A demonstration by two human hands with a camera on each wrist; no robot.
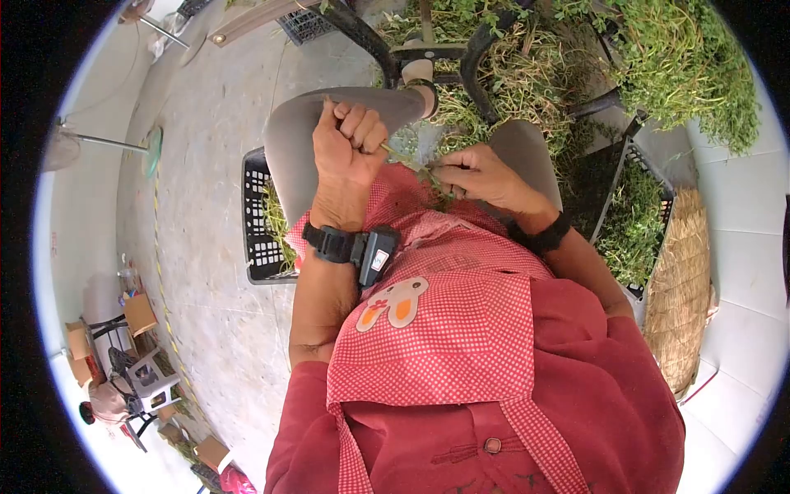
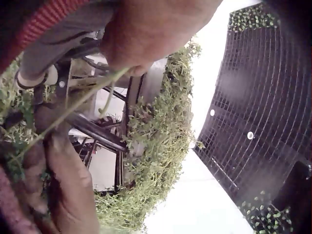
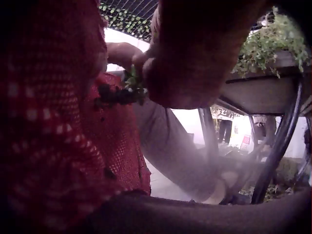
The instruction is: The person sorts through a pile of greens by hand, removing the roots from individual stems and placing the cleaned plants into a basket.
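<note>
In the head view my left hand (image 1: pixel 352 142) is raised above the lap with its fingers curled round one end of a thin green plant stem (image 1: pixel 401 155). My right hand (image 1: pixel 490 179) pinches the same plant lower down, at its leafy end. The left wrist view shows the stem (image 2: pixel 73 106) running taut and slanting between the left hand (image 2: pixel 156 34) at the top and the right hand (image 2: pixel 70 183) at lower left. Dark green leaves (image 3: pixel 134 84) poke out beside the right hand (image 3: pixel 195 58) in the right wrist view. A red checked apron (image 1: pixel 444 346) lies under both hands.
A black crate (image 1: pixel 262 251) with greens stands left of the legs, another crate (image 1: pixel 605 218) of greens at right. Cut greens (image 1: pixel 527 70) lie heaped on the floor beyond the feet, by dark table legs (image 1: pixel 354 33). More leafy greens (image 1: pixel 691 74) pile up at upper right.
</note>
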